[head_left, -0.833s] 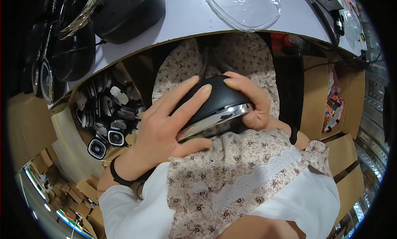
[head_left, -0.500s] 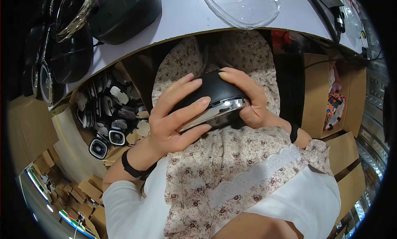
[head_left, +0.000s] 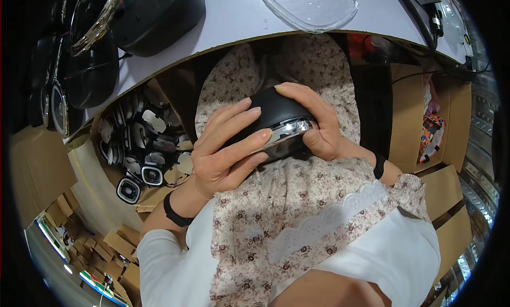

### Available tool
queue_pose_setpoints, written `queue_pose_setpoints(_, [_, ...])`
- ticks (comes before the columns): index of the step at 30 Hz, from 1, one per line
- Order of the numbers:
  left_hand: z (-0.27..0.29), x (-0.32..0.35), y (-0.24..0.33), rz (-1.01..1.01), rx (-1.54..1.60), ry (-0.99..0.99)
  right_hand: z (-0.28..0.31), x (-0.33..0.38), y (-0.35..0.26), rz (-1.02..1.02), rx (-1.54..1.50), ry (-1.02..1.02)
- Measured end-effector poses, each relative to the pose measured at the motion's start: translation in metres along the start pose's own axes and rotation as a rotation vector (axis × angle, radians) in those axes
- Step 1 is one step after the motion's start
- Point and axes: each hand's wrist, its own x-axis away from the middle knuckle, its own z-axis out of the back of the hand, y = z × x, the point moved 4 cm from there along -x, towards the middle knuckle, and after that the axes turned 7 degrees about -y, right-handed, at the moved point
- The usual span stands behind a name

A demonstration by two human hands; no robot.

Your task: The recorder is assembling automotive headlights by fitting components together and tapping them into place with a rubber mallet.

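Note:
Over my lap I hold a black rounded housing (head_left: 276, 109) with a shiny chrome rim along its near side. My left hand (head_left: 226, 150) wraps its left side, fingers spread over the shell and the rim, with the thumb low by the rim's near edge. On the right side, my right hand (head_left: 321, 118) grips it, fingers over the top and thumb against the end of the chrome rim. The face of the housing turned toward my body is mostly hidden. A floral apron (head_left: 297, 200) lies right beneath it.
Ahead, the white table (head_left: 234, 20) carries a clear lens cover (head_left: 313, 9), more black housings (head_left: 159, 20) and chrome rings (head_left: 95, 28) at left, cables (head_left: 435, 22) at right. Boxes flank me: one holds many black-and-white parts (head_left: 151, 174); another cardboard box (head_left: 457, 121) stands right.
The housing and both hands have shifted slightly left and tilted a little. My left fingers have slid a bit along the shell and rim; both hands keep hold.

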Motion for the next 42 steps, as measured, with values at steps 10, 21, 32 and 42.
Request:
queue_pose_setpoints(10, [-0.002, 0.002, 0.002, -0.042, -0.036, 0.035, -0.002, 0.000, -0.006, 0.013, 0.031, 0.007])
queue_pose_setpoints(21, [-0.004, 0.003, 0.004, 0.057, -0.003, 0.151, -0.004, 0.001, -0.005, 0.030, 0.053, -0.026])
queue_pose_setpoints(32, [-0.003, 0.005, 0.002, 0.002, -0.033, 0.042, -0.007, 0.001, 0.000, 0.135, -0.148, -0.093])
queue_pose_setpoints(42, [-0.013, 0.011, -0.016, 0.418, 0.185, 0.235, -0.004, 0.001, -0.003, 0.102, -0.117, -0.068])
